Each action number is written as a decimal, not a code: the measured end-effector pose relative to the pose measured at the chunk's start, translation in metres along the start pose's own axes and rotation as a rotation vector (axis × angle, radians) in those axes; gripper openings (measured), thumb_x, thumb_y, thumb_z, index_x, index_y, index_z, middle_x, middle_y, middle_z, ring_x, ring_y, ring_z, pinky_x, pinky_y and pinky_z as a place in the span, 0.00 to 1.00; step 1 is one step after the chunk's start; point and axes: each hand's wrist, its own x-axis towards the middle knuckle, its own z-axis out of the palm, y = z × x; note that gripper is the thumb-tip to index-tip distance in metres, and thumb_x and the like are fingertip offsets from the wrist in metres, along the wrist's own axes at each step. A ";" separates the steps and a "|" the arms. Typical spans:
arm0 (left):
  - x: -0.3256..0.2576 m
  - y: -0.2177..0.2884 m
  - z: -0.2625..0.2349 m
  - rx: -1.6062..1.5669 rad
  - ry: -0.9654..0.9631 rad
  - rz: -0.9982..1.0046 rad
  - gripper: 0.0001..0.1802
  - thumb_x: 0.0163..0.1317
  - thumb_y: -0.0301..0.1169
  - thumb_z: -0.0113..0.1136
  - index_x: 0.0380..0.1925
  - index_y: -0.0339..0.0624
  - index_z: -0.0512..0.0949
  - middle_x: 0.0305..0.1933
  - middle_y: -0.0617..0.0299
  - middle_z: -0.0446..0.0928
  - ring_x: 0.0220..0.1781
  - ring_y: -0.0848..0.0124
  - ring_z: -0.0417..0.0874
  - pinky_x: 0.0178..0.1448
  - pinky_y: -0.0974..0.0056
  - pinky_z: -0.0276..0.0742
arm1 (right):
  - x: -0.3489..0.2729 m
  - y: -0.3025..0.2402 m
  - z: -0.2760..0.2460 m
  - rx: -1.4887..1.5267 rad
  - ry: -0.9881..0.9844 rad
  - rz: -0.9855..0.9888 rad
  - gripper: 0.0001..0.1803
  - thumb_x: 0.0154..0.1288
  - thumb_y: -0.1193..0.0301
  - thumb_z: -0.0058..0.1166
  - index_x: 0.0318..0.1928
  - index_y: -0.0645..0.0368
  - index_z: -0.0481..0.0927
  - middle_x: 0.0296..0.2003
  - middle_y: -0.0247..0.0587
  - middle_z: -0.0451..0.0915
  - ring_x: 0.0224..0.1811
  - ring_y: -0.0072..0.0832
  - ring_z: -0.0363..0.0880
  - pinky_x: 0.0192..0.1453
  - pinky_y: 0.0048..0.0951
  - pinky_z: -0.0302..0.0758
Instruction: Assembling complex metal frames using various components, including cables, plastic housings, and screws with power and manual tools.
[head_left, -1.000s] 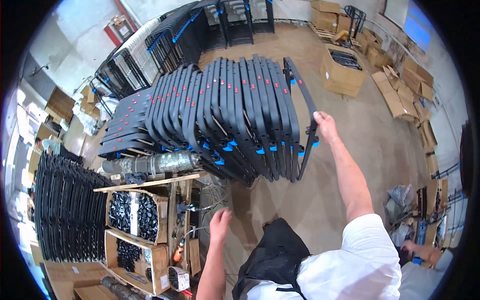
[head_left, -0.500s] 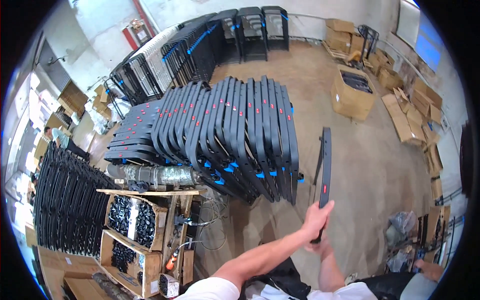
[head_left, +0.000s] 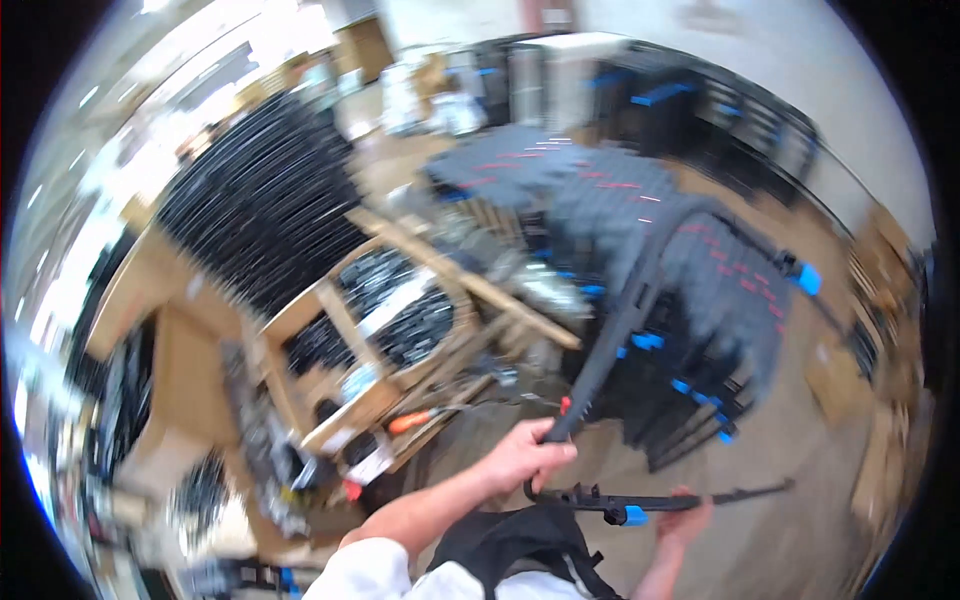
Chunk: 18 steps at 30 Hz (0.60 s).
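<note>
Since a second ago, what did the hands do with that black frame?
The frame came off the end of the leaning row and was swung toward the person. At first only the right hand held its top. Now the left hand grips one corner and the right hand holds its lower bar. The view also swung left and is blurred. The row and the wooden crate stayed put.
</note>
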 end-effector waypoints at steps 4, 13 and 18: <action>-0.070 -0.003 -0.130 -0.074 0.449 0.358 0.10 0.72 0.36 0.64 0.39 0.39 0.81 0.21 0.70 0.73 0.17 0.80 0.70 0.23 0.71 0.63 | 0.063 -0.128 -0.027 -0.045 -0.284 -0.425 0.25 0.79 0.51 0.52 0.56 0.59 0.84 0.49 0.41 0.88 0.52 0.30 0.85 0.61 0.33 0.81; -0.348 -0.154 -0.380 -0.171 1.660 0.318 0.14 0.73 0.40 0.67 0.31 0.45 0.82 0.21 0.75 0.71 0.19 0.82 0.66 0.22 0.67 0.58 | -0.010 -0.017 0.333 -0.443 -0.878 -0.176 0.12 0.79 0.67 0.57 0.55 0.59 0.80 0.41 0.33 0.81 0.46 0.27 0.80 0.55 0.32 0.80; -0.433 -0.212 -0.446 -0.163 1.768 0.136 0.16 0.72 0.40 0.67 0.31 0.41 0.82 0.22 0.69 0.76 0.21 0.79 0.73 0.25 0.65 0.66 | -0.088 0.123 0.428 -0.621 -0.925 -0.012 0.07 0.77 0.67 0.59 0.48 0.57 0.81 0.40 0.33 0.81 0.42 0.28 0.83 0.50 0.34 0.80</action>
